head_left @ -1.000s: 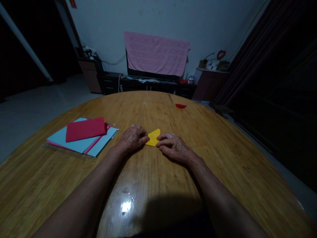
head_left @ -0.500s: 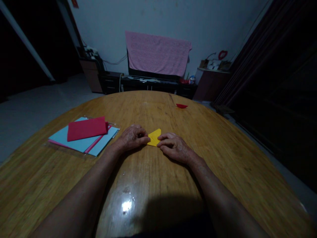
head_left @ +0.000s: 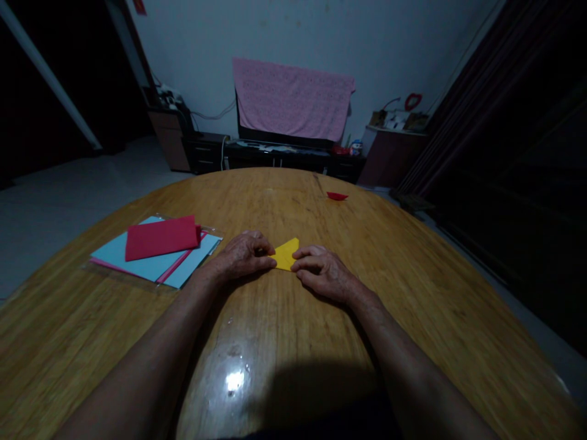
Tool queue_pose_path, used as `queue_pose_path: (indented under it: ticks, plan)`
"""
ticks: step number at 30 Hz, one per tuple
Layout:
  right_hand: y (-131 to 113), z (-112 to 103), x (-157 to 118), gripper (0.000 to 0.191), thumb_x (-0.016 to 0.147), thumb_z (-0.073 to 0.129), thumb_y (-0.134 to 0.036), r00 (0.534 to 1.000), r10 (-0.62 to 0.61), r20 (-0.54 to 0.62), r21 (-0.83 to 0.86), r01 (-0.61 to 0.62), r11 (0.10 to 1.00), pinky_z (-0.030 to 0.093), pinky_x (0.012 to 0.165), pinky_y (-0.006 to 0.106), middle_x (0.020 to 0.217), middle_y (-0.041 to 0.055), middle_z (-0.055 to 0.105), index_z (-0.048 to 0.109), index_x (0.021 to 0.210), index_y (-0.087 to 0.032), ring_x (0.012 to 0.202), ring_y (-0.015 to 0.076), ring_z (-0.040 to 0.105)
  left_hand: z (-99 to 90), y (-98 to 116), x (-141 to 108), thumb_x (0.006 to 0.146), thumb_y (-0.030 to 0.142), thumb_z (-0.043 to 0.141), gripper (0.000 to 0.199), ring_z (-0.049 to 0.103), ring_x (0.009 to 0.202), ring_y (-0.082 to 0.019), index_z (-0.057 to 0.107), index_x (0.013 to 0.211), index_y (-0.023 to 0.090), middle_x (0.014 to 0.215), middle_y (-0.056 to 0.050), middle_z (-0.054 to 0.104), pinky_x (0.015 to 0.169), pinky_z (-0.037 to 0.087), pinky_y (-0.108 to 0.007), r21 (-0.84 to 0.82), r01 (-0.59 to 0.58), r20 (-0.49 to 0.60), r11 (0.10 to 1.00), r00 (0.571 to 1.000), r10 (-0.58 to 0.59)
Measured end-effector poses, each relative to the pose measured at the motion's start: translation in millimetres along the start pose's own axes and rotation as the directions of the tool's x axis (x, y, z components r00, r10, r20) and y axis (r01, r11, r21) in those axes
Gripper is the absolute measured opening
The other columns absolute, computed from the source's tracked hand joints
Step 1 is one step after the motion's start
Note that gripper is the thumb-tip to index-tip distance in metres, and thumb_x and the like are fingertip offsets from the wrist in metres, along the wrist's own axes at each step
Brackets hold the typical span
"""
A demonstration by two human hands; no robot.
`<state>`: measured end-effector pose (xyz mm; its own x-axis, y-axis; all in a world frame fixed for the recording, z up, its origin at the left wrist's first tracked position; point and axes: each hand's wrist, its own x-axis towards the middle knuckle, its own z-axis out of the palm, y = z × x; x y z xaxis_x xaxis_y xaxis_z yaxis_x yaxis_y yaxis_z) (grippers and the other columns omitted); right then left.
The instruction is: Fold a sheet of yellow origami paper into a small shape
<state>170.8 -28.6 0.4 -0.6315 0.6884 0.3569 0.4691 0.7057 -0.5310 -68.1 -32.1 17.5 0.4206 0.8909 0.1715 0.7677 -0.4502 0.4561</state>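
Yellow paper point(head_left: 287, 254), folded into a rough triangle, lies on the round wooden table point(head_left: 293, 208) directly in front of us, held between our two hands. Our left hand point(head_left: 243, 255) and right hand point(head_left: 323, 274) are close together but not touching, each curled inward. Our left fingers point(head_left: 265, 262) meet the paper's left edge, and our right fingers point(head_left: 306, 263) rest over its lower right edge, so it looks pinched from both sides, with its upper point showing between them.

To our left, a stack of paper lies in a clear plastic sleeve point(head_left: 151, 273): a folded red sheet point(head_left: 161, 238) sits on light blue sheets point(head_left: 137, 260), with pink sheets point(head_left: 177, 264) showing along the edge. Farther ahead, a small red paper scrap point(head_left: 337, 196) lies near the table's far edge — well apart from our hands. Beyond the table, a pink cloth point(head_left: 293, 98) hangs over a television on a low dark cabinet point(head_left: 293, 160), with a small toy figure point(head_left: 356, 147) at its right end.
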Motion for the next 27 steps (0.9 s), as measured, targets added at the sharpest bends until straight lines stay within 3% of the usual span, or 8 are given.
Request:
queue_pose_path:
  ticks: [27]
  plan:
    - [0.5, 1.1, 0.9, 0.018, 0.077, 0.059, -0.014, 1.000, -0.010, -0.002, -0.018, 0.010, 1.000, 0.045, 0.090, 0.039, 0.103, 0.0046, 0.064, 0.072, 0.086, -0.024, 0.097, 0.0179, 0.058, 3.6, -1.9, 0.1, 0.081, 0.042, 0.059, 0.028, 0.055, 0.089, -0.018, 0.071, 0.098, 0.023, 0.094, -0.005, 0.061, 0.080, 0.042, -0.031, 0.065, -0.041, 0.005, 0.997, 0.999, 0.041]
